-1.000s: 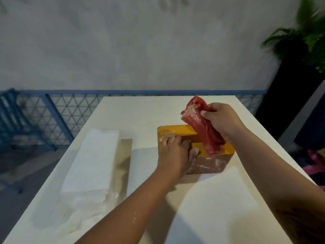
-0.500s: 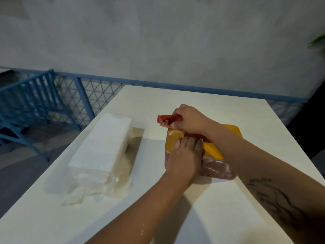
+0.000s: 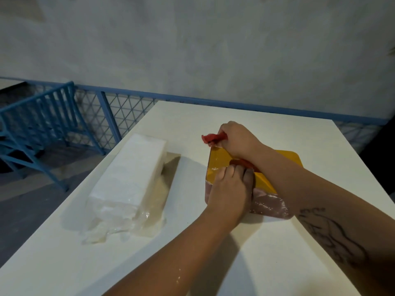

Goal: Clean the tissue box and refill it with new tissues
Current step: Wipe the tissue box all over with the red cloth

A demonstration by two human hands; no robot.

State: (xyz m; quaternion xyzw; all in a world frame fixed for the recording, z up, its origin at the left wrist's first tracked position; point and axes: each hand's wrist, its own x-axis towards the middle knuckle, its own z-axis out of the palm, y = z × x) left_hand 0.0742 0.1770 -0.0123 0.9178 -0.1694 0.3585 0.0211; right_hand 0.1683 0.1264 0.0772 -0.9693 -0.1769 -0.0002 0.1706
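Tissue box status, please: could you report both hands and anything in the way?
Left hand flat on tissue box. Right hand grips red cloth at its far left corner. Tissue pack lies apart to the left; nothing blocking.

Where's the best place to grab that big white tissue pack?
Probably around the middle of the tissue pack, coming down from above and pinching its two long sides. It lies flat and long on the table, and the loose wrapper at its near end would likely slip.
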